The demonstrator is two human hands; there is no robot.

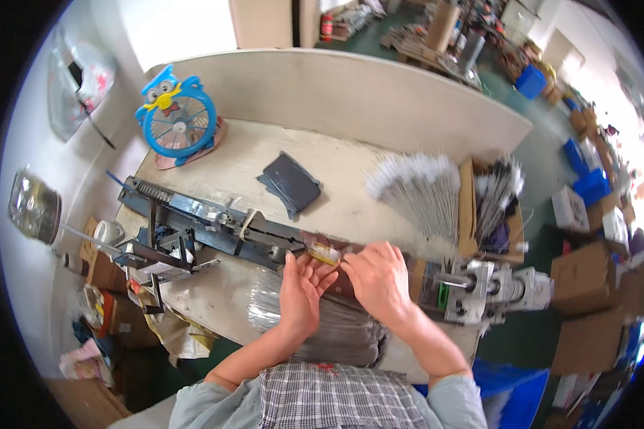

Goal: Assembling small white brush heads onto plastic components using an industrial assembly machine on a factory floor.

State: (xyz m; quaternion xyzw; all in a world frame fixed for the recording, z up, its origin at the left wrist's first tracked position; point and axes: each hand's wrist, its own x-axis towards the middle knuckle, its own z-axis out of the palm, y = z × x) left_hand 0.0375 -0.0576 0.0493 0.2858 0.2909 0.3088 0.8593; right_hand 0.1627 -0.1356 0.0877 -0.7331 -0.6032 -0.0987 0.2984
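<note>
Item: small yellow-brown part (325, 252) on long dark metal machine rail (214, 225), pinched by my left hand (298, 297); right hand (376, 279) curled alongside. Risk: fingers caught, part slipping.

A pale worktable (350, 193) is backed by a low curved partition (350, 93). Green floor (543, 143) is crowded with cardboard boxes (586, 286) and blue crates (531, 81). Bright daylight is seen at right.

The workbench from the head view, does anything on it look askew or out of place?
Mostly tidy. The long dark metal machine lies diagonally across the pale workbench. The white-tipped wire brushes are fanned loosely, overlapping the brown cardboard box. Both hands meet at the machine.
</note>
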